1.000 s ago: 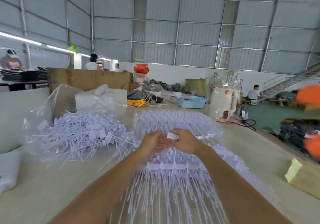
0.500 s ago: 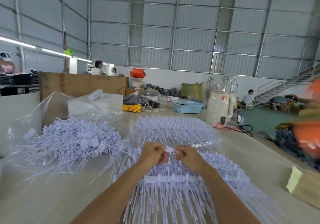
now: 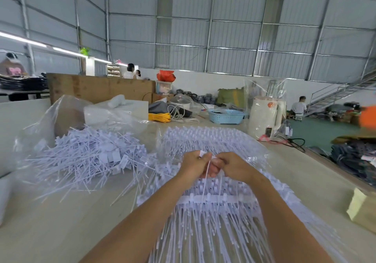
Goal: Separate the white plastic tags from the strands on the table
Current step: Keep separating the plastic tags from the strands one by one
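A small white plastic tag (image 3: 202,153) with a thin white strand (image 3: 206,178) hanging straight down from it sits at the centre of the view, pinched at its top by the curled fingers of the left hand (image 3: 194,165). The right hand (image 3: 231,166), fingers curled, touches the left at the same spot; whether it also grips the tag cannot be told. Beneath both hands, toward 6 o'clock, lies a broad mass of joined white plastic tag strips (image 3: 213,199), flat heads in rows along a crossbar and long thin tails fanning out. At 9 o'clock a loose heap of separated white tags (image 3: 89,159) rests on a crumpled clear plastic bag (image 3: 40,128). All lie on the pale wooden table (image 3: 61,232). At 1 o'clock stands a light blue plastic basket (image 3: 225,116).
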